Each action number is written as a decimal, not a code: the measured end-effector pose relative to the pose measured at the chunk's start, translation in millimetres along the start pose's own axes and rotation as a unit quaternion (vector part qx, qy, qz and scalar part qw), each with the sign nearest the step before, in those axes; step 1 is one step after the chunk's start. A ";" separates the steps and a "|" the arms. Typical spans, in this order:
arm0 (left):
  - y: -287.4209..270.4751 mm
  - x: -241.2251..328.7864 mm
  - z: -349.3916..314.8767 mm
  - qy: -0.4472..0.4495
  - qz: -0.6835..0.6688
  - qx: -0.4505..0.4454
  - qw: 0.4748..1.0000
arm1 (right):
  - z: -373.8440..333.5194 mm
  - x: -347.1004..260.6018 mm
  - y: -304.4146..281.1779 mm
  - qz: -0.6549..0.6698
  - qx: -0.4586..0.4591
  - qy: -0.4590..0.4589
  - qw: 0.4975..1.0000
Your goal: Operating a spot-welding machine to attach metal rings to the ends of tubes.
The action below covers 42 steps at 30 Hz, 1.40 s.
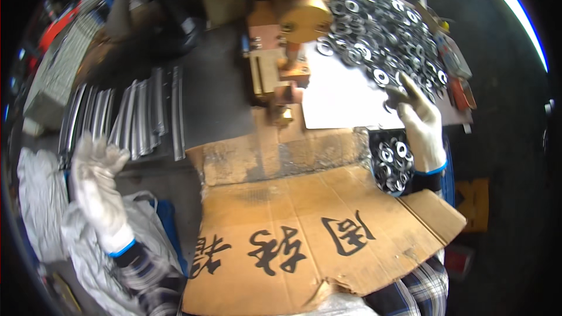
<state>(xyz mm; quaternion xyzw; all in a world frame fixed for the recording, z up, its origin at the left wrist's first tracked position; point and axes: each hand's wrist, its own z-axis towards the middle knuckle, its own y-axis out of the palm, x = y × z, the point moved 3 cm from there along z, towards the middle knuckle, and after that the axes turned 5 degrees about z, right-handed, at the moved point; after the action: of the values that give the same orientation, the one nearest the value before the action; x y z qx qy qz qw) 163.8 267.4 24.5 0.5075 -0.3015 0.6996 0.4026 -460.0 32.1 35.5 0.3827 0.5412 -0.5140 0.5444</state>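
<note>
My left hand (99,190), in a white work glove with a blue cuff, is open with fingers spread. It hovers at the near ends of several thin metal strips (137,120) laid side by side on the left, and nothing shows in it. My right hand (422,129), gloved alike, reaches to the near edge of a heap of metal rings (380,29). Its index finger and thumb are apart, their dark-stained tips blurred. A dark ring lies right by those fingertips; whether they touch it is unclear. Between the hands stands a machine with a brass-coloured round head (305,20).
Over my lap spreads a cardboard sheet (316,216) with black handwriting. Beside its right corner, a container of rings (393,161) sits below the white sheet (339,96). Grey plastic bags (41,199) are on the left. A clear bottle (453,55) lies at the table's right edge.
</note>
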 end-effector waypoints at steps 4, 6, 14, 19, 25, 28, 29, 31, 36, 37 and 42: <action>127.7 150.6 44.3 -0.038 -0.017 -0.035 0.998 | -28.6 -111.0 -4.9 -0.109 -0.068 -0.092 0.987; 197.2 157.7 80.6 0.178 0.063 -0.188 0.964 | -55.6 -155.3 -28.1 -0.200 -0.041 -0.152 0.967; 286.3 178.8 111.8 0.253 0.117 -0.249 0.928 | -93.3 -163.9 -125.9 -0.334 0.149 -0.236 0.900; 273.4 187.0 98.3 0.288 0.088 -0.221 0.928 | -115.0 -158.3 -154.0 -0.353 0.216 -0.240 0.878; 246.2 175.1 59.2 0.306 0.058 -0.182 0.933 | -131.2 -118.5 -179.0 -0.335 0.252 -0.218 0.881; 236.6 186.3 49.7 0.333 0.047 -0.165 0.927 | -136.4 -119.5 -194.6 -0.337 0.270 -0.222 0.874; 239.6 185.8 47.8 0.340 0.044 -0.163 0.925 | -138.4 -114.1 -203.3 -0.338 0.280 -0.223 0.871; 244.1 179.6 45.2 0.347 0.027 -0.157 0.924 | -144.8 -118.7 -215.6 -0.369 0.294 -0.220 0.854; 239.0 187.3 41.1 0.363 0.040 -0.140 0.920 | -133.0 -119.0 -221.9 -0.385 0.304 -0.228 0.841; 240.1 188.6 41.3 0.371 0.045 -0.136 0.918 | -132.3 -115.8 -223.1 -0.387 0.306 -0.235 0.838; 243.0 165.7 30.3 0.378 0.037 -0.115 0.918 | -140.2 -126.9 -241.3 -0.398 0.320 -0.252 0.822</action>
<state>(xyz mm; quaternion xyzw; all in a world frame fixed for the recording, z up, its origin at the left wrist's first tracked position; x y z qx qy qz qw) -59.8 164.8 188.3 0.1443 -0.2239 0.8143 0.5157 -707.9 143.8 176.9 0.1441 0.2957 -0.9086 0.2573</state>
